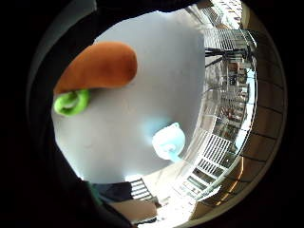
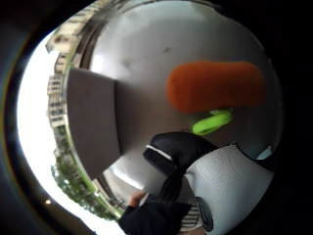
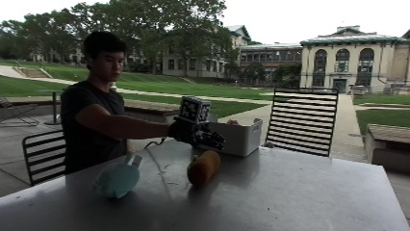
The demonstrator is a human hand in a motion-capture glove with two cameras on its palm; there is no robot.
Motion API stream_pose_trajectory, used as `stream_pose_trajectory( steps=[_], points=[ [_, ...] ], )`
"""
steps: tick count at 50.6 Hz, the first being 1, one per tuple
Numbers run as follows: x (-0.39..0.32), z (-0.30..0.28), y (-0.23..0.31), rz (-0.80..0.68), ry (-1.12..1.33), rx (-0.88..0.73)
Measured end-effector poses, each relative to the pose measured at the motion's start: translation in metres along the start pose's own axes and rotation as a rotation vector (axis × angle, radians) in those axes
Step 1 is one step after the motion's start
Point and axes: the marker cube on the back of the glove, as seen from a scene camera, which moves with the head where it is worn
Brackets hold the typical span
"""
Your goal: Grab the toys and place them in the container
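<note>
A person is sitting at the bench (image 3: 307, 192), reaching the right hand (image 3: 195, 134) out so it's hovering above the surface, between the carrot (image 3: 204, 167) below it and the container (image 3: 240, 137) just behind it. The fingers are looking relaxed and loosely curled, not gripping anything as far as the outside view shows, and the carrot is sitting clear of them. It's an orange plush carrot with a green top, lying on the bench just in front of the container and not touching it. A pale blue plush toy (image 3: 118, 179) is lying near the bench's edge, well apart from the carrot, on the person's side. The palm views are both looking down at the carrot (image 1: 102, 66) (image 2: 215, 85), with the blue toy (image 1: 168, 141) further off and the container (image 2: 93, 117) off to one side
</note>
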Motion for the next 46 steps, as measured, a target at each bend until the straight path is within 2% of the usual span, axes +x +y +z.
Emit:
stream_pose_trajectory(
  steps=[14, 21, 37, 46],
  points=[
    [0.011, 0.059, -0.013, 0.075, -0.044, -0.135],
    [0.011, 0.066, -0.011, 0.111, 0.063, -0.209],
    [-0.004, 0.075, -0.029, 0.076, 0.028, 0.014],
    [0.006, 0.069, -0.030, 0.085, 0.067, 0.046]
  ],
)
